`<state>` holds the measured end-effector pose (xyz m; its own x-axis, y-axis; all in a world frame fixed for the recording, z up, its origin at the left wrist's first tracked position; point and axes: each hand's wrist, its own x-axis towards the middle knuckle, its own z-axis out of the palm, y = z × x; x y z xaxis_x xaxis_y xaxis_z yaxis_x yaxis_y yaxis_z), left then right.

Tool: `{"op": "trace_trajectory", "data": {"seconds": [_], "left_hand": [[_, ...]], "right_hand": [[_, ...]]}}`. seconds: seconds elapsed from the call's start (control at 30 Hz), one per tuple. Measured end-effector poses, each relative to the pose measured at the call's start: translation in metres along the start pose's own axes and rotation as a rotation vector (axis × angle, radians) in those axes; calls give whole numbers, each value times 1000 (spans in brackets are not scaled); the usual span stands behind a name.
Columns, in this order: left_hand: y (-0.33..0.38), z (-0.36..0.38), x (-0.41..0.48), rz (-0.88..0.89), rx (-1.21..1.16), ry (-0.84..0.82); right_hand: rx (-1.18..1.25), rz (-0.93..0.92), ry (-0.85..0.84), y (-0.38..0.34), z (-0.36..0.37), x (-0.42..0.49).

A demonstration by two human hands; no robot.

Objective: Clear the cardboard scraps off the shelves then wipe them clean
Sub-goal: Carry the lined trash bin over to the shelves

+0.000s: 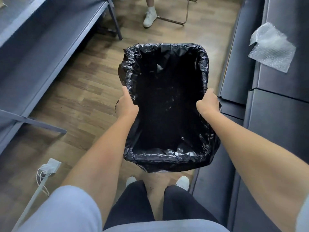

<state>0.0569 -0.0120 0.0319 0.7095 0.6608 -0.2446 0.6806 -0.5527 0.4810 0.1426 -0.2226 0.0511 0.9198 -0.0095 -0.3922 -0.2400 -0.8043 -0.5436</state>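
A rectangular trash bin lined with a black plastic bag (164,154) hangs in front of me above the wooden floor, and its inside looks dark and empty. My left hand (127,102) grips the bin's left rim with the thumb on top. My right hand (208,102) grips the right rim the same way. Blue-grey metal shelves (50,30) run along the left, and a few brownish cardboard scraps (2,6) show at the far top left corner. More dark blue shelves (275,97) stand on the right.
A sheet of bubble wrap (271,47) lies on the right shelf. A white power adapter with a cord (50,166) sits on the floor at lower left. Another person's white shoe (150,16) and a chair's metal leg (172,20) are ahead. My own feet stand below the bin.
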Motion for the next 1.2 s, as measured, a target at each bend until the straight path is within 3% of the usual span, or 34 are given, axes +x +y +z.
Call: {"op": "trace_trajectory", "data": {"seconds": [0.3,0.73,1.2], "left_hand": [[-22,10,78,-88,-31,-16],[-46,-51,258,-257,-36,82],[-41,-67,344,-785,-262,360]], "right_hand": [[-85,-9,-46,-51,47,68],[-173,-135,-209,-218,129,198],[-452,-636,-487,-408,180,321]]}}
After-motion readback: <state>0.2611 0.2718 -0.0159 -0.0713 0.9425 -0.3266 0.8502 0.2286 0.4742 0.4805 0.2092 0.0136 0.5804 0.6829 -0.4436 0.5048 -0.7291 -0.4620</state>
